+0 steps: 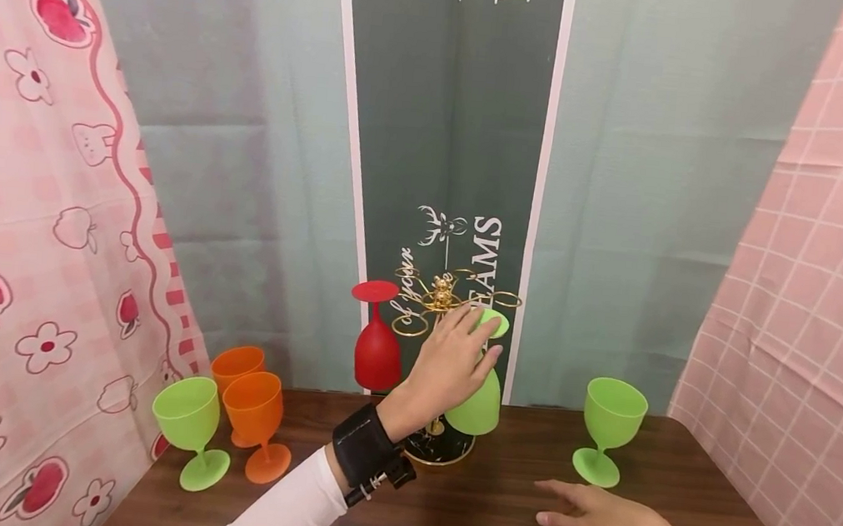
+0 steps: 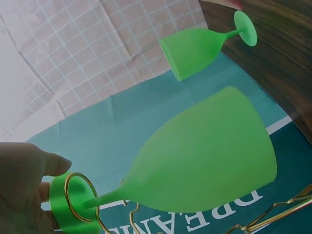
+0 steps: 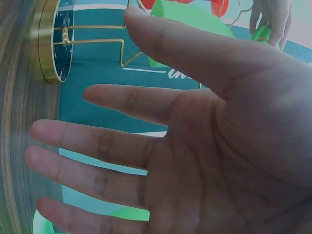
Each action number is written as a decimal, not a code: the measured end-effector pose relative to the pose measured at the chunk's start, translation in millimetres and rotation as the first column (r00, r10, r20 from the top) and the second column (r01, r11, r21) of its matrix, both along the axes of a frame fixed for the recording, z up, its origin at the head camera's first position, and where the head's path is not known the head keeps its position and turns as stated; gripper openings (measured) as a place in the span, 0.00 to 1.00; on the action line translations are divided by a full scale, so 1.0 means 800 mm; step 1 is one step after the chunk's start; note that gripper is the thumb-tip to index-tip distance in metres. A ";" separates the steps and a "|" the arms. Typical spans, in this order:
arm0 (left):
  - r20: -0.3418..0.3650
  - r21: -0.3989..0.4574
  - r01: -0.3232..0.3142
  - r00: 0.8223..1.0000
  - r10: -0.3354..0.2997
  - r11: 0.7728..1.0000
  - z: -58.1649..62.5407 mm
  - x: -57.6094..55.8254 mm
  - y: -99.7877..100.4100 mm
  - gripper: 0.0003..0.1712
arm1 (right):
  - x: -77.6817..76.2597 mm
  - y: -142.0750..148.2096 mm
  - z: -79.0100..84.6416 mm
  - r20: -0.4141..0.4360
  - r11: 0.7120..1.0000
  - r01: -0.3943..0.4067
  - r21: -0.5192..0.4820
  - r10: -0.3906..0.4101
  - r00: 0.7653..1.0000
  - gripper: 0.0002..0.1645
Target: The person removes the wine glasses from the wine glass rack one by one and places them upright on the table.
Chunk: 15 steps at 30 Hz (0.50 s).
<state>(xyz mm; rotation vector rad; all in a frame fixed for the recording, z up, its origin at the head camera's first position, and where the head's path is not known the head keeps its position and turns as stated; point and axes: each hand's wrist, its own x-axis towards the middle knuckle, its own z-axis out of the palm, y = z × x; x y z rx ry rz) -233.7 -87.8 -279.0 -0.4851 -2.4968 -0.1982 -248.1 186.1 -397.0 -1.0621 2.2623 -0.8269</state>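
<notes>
The left hand [image 1: 449,361] clamps thumb and fingers on an upside-down green cup [image 1: 476,410] hanging at four o'clock on the gold stand [image 1: 443,292]; the right hand [image 1: 606,516], fingers apart, has another green cup [image 1: 614,415] at twelve o'clock

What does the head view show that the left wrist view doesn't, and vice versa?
Head only: red goblet, two orange goblets, far-left green goblet.

Left wrist only: the gold ring by the base of the upside-down green goblet.

Both: that upside-down goblet, the left hand at its base, the far-right green goblet, the wooden table.
</notes>
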 end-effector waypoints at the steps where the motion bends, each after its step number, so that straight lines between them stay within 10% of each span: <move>1: -0.002 0.001 -0.003 1.000 0.003 1.000 0.000 0.000 0.001 0.25 | 0.000 0.000 0.001 0.006 1.000 0.001 -0.001 -0.001 1.000 0.34; 15: -0.013 -0.018 -0.003 1.000 0.003 1.000 0.001 -0.008 0.010 0.23 | 0.005 0.001 0.000 -0.050 1.000 0.012 -0.005 -0.012 0.999 0.34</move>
